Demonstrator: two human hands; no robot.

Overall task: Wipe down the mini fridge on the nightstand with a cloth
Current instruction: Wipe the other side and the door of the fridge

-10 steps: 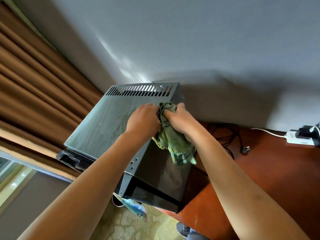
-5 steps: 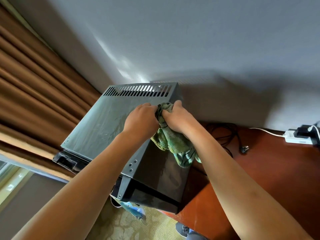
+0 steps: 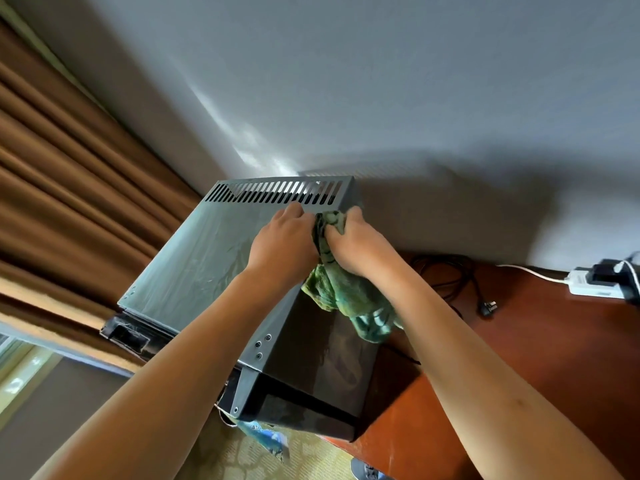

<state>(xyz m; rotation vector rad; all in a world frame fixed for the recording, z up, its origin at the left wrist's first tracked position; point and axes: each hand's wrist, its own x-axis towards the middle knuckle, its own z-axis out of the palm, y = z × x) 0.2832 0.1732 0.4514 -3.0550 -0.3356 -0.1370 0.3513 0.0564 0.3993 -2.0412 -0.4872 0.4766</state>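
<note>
**One head-worn camera, tilted and close over the fridge top**

There is a single view, taken from the person's head, looking forward and down along both forearms. The wide lens bends straight edges and the frame is rolled, so the wall (image 3: 398,91) fills the upper part and the brown curtain (image 3: 65,188) runs slantwise down the left. The camera sits near: the mini fridge (image 3: 194,268) occupies the centre, seen from above and from its right side, with the nightstand (image 3: 540,358) at lower right. The arms enter from the bottom edge. No second view overlaps it.
</note>
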